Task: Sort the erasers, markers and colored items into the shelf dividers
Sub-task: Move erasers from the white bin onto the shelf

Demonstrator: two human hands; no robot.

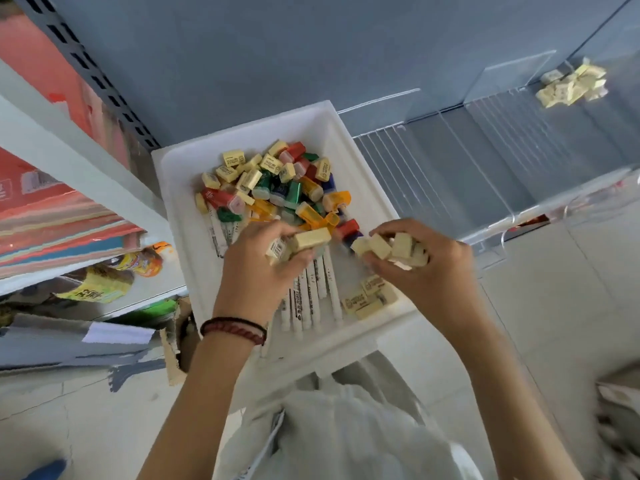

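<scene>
A white bin (349, 140) holds a heap of cream erasers (249, 178) and small colored items (294, 195), red, green, yellow and blue. White markers (311, 299) lie in its near half. My left hand (256, 271) grips a few cream erasers (308, 239) over the markers. My right hand (426, 268) holds several more erasers (401, 247) above the bin's right side. A few erasers (370, 296) lie loose by the bin's near right corner.
The grey shelf (450, 174) to the right carries clear dividers (512, 74); a pile of cream erasers (571, 86) sits in the far right compartment. A white rack (69, 161) with stacked colored paper and packets stands at left. Floor tiles lie below.
</scene>
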